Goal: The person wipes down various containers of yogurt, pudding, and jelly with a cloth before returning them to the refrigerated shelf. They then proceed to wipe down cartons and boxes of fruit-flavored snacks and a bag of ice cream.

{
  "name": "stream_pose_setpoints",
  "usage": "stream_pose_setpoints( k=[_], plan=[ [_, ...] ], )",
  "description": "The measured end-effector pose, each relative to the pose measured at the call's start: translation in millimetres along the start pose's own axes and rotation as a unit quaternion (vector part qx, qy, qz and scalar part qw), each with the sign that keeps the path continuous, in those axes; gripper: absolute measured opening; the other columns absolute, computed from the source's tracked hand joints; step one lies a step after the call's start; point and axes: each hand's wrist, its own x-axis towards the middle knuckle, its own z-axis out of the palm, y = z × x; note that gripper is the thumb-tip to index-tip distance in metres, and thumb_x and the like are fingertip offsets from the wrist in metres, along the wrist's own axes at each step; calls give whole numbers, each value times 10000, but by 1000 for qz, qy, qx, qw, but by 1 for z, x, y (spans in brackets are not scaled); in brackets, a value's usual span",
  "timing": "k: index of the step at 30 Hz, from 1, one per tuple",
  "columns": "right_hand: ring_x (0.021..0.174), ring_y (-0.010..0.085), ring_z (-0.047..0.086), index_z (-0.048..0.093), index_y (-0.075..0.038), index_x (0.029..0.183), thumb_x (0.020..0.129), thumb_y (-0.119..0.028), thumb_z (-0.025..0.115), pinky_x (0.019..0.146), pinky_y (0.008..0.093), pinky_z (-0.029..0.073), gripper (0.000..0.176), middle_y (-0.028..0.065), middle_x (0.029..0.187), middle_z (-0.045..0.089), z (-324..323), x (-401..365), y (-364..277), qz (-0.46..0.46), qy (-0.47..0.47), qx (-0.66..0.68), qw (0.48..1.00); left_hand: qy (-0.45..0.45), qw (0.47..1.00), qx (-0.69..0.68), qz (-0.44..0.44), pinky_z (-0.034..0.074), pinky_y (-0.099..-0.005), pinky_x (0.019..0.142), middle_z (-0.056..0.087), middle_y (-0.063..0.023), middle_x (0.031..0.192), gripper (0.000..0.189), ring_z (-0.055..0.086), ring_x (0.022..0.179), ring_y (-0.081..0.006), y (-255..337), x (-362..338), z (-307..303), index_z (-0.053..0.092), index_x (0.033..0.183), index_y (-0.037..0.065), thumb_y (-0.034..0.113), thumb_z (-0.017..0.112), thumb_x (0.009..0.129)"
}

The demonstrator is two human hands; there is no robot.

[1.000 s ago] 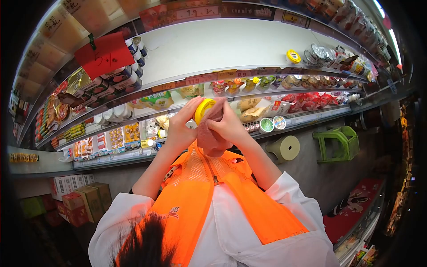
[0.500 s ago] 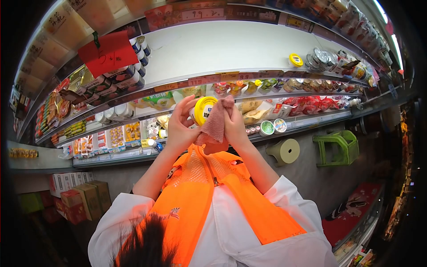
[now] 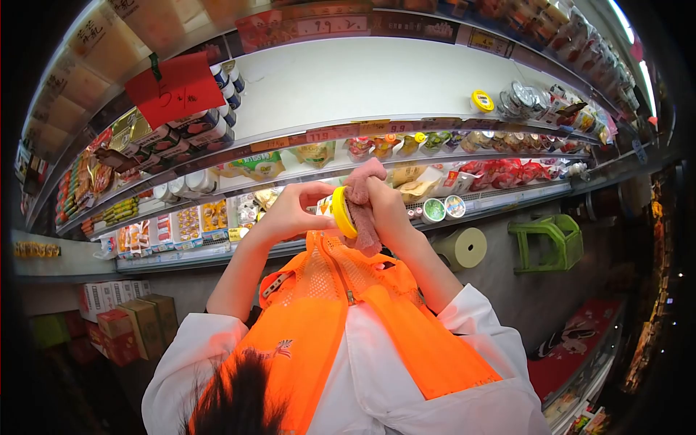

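My left hand (image 3: 293,212) grips a white tub with a yellow lid (image 3: 344,212) from its left side, its fingers round the body. The tub is tilted, so the lid faces right. A pinkish-brown cloth (image 3: 360,203) is bunched in my right hand (image 3: 389,210) and pressed against the lid, covering part of it. Both hands are close together over the orange vest, in front of the lower shelves.
A similar yellow-lidded tub (image 3: 481,101) stands on the white upper shelf (image 3: 348,80), left of clear-lidded containers (image 3: 523,98). Below sit two round tubs (image 3: 434,209). On the floor are a cream round stool (image 3: 464,248), a green stool (image 3: 547,243) and stacked cartons (image 3: 148,322).
The tub has come lower and turned, its lid now facing right instead of towards me. My right hand and the cloth have moved across the lid; both hands are slightly lower.
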Motion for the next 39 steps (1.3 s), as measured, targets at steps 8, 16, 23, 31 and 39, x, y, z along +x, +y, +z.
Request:
stream_pose_setpoints(
  k=[8,16,23,31,39],
  plan=[
    [879,420,538,379,-50,1227,730,-276,610,665,444,482,593,201,1130,470,6,10,-20,-101,5,-10,995,64,984,-166,-26,475,-289,841,558,-93,1100,487,568,998,-153,-26,7,18,423,1236,-10,299,515,872],
    [949,388,504,382,-27,1163,770,-373,477,701,425,466,532,203,1112,408,22,0,-17,-13,36,17,999,167,984,35,56,452,-292,777,560,-106,1000,411,555,906,-165,-45,13,32,416,1163,47,390,419,937],
    [861,274,557,386,-41,1115,841,-392,380,712,344,463,446,151,1050,451,37,4,-8,16,103,233,967,203,910,322,166,458,-343,759,530,-147,1028,554,575,900,-274,-30,11,31,375,1174,49,438,573,833],
    [759,238,626,447,-79,1135,902,-461,349,639,331,529,458,120,991,568,16,7,-6,457,-96,550,692,96,805,491,318,467,-422,673,495,-142,1072,641,565,836,-347,-38,13,13,382,1141,63,337,726,675],
    [842,140,542,462,-105,1049,904,-270,452,707,279,471,220,51,975,515,47,11,88,46,-153,351,923,99,801,408,427,461,-418,776,503,-135,1137,767,548,940,-333,-42,23,12,383,1168,93,295,814,566]
  ],
)
